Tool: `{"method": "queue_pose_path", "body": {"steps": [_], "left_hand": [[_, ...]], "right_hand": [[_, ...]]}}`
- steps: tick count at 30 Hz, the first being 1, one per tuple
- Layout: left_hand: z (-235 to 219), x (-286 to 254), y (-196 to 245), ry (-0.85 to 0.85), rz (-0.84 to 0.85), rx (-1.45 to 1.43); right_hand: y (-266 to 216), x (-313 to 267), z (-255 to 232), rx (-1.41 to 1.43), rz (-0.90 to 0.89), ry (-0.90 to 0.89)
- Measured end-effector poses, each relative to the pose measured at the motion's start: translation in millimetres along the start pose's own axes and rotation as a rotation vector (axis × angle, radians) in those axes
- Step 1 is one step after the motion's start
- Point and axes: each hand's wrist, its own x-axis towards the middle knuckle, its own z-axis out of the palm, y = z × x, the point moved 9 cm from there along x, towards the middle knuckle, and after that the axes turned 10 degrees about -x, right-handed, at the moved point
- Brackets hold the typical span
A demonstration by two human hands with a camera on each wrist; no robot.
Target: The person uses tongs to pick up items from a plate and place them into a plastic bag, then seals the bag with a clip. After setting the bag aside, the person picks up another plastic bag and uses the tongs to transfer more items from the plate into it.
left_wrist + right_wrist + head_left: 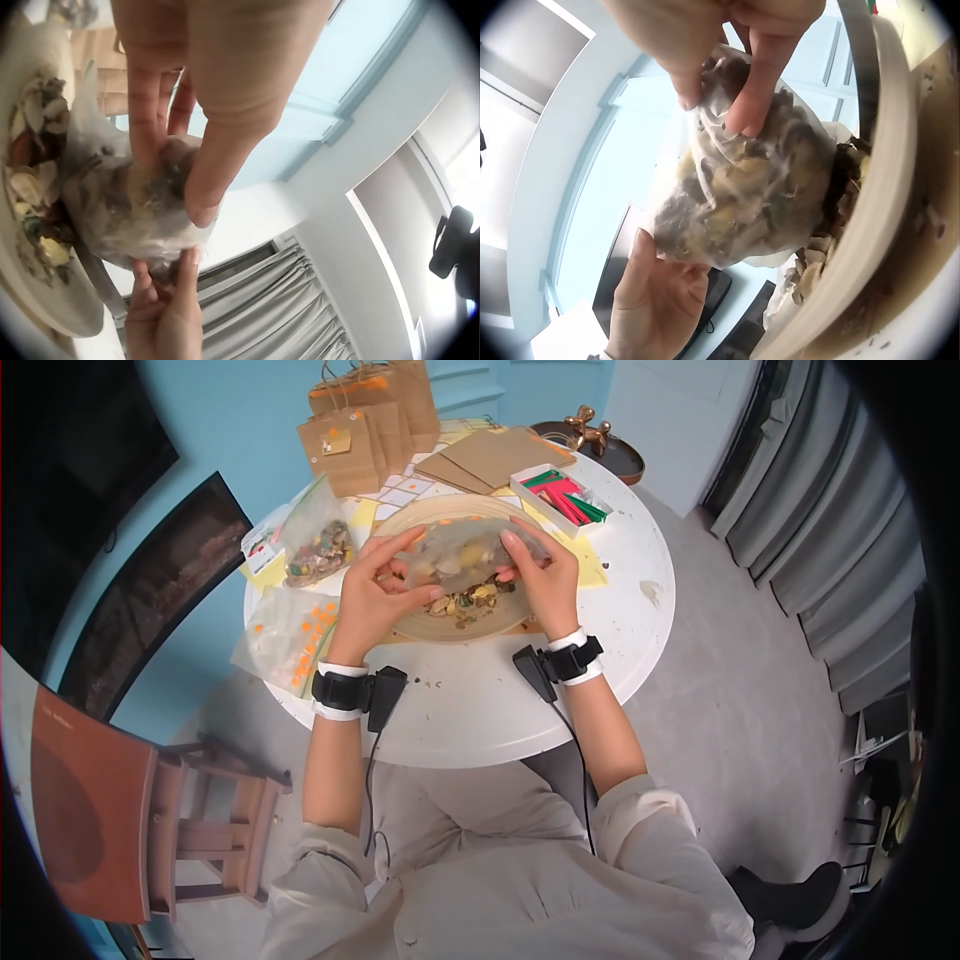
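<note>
A translucent plastic bag [455, 555] filled with dried, mixed-colour potpourri-like pieces is held up over a round pale tray [408, 622]. My left hand [375, 590] grips the bag's left end between thumb and fingers. At the other end, my right hand [545, 575] pinches the plastic, thumb on the near side. More loose dried pieces [465, 608] lie in the tray beneath, partly hidden by the bag. In the right wrist view, yellow, brown and greenish bits show through the bag's wall [742, 180].
Left of the tray lie another bag of dried pieces [322, 550] and a bag with orange pieces [285, 635]. Brown paper bags [340, 455], cardboard sheets [490, 460] and a white box [562, 500] of red and green items stand behind, on the round white table [450, 710].
</note>
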Motion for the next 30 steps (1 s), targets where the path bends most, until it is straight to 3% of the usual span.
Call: {"method": "queue_pose_path", "body": {"steps": [4,8,10,14,16,19,25,28,30], "left_hand": [[-1,10,17,0.000,0.089,0.027],[-9,32,21,0.104,0.081,0.054],[-13,41,30,0.211,0.075,-0.045],[-5,56,23,0.259,0.005,-0.256],[-3,62,20,0.301,-0.041,-0.363],[-1,67,33,0.348,0.032,-0.480],[8,77,27,0.309,-0.021,-0.724],[1,79,17,0.256,-0.016,-0.702],[-10,71,19,0.257,0.005,-0.478]], "right_hand": [[-13,11,6,0.069,-0.029,0.016],[-6,16,8,0.195,-0.054,0.005],[-4,11,6,0.075,-0.116,0.007],[-4,10,11,-0.154,-0.285,0.016],[2,9,14,-0.156,-0.188,-0.049],[19,16,18,-0.135,-0.092,-0.105],[28,18,26,-0.089,-0.016,-0.165],[31,23,26,-0.055,-0.038,-0.158],[33,33,24,-0.036,-0.065,-0.129]]}}
